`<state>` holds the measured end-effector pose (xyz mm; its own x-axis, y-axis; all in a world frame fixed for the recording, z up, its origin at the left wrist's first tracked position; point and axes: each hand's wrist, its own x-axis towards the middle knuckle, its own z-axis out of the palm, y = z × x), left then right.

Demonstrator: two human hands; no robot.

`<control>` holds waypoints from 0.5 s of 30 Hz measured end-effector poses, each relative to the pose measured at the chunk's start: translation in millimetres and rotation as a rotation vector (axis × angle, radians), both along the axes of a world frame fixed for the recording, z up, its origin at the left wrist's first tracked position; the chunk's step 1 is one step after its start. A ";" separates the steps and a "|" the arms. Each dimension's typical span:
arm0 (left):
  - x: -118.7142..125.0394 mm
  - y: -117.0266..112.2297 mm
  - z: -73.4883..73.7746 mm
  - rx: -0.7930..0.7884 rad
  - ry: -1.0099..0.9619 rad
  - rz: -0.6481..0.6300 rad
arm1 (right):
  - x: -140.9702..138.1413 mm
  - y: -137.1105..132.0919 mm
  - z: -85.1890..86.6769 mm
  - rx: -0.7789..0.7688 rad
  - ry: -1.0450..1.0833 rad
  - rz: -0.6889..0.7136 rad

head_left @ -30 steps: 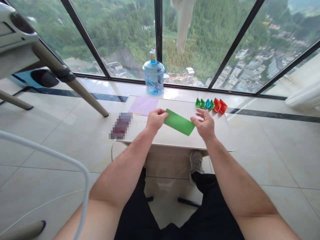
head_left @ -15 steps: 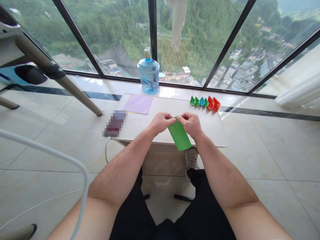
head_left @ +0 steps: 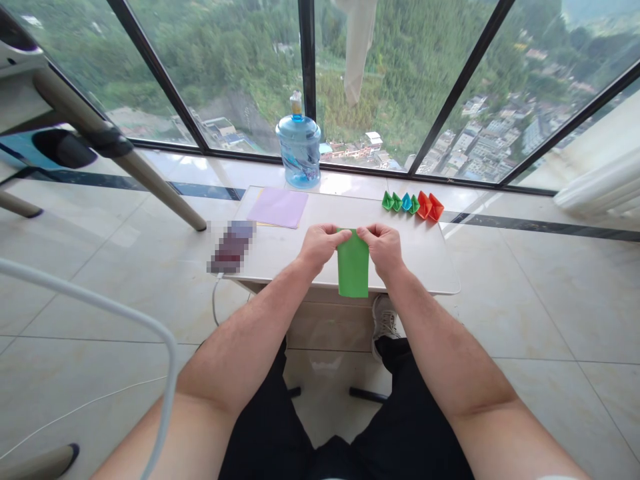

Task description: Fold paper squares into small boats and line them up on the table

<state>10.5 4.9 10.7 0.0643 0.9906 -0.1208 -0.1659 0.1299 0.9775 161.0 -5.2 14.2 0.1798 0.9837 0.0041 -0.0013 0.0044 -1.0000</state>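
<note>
A narrow green sheet of paper (head_left: 353, 267) hangs upright between my hands, over the near edge of the low white table (head_left: 415, 267). My left hand (head_left: 321, 248) pinches its upper left corner between thumb and fingers. At the upper right corner, my right hand (head_left: 384, 248) grips it the same way. Whether the paper is folded double I cannot tell. Beyond my right hand stands a row of folded paper boats (head_left: 423, 207) in green, blue and red. Lilac paper (head_left: 278, 207) lies flat at the table's far left, with a yellowish edge showing underneath.
A pixelated, phone-like object (head_left: 233, 247) with a white cable (head_left: 215, 300) rests at the table's left edge. Behind the table is a blue water jug (head_left: 299, 152) by the window. A metal stand leg (head_left: 150, 177) slants in from the left. My shoe (head_left: 385, 317) is below the near edge.
The green paper has swung from a slant to hanging straight down. Its lower end has moved left, and my hands have spread slightly to its two top corners.
</note>
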 end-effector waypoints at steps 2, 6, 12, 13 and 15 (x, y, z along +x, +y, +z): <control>0.4 0.3 0.6 -0.005 -0.043 0.028 | -1.0 0.1 -1.0 0.012 0.003 -0.037; 1.7 0.7 1.8 0.004 -0.084 0.056 | -3.4 0.5 -4.2 0.015 -0.024 -0.088; 4.6 2.1 -1.2 0.061 -0.030 0.163 | -5.9 2.0 -7.9 0.015 -0.098 -0.115; 5.0 2.2 -1.7 0.071 -0.026 0.183 | -6.1 2.1 -8.1 0.018 -0.100 -0.115; 5.5 1.6 -2.6 0.077 -0.027 0.200 | -6.0 2.3 -8.7 0.021 -0.095 -0.114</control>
<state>16.0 6.5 8.1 -0.1327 0.9901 -0.0451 -0.2072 0.0168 0.9782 154.9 -2.9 5.5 0.2885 0.9563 0.0464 0.0947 0.0197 -0.9953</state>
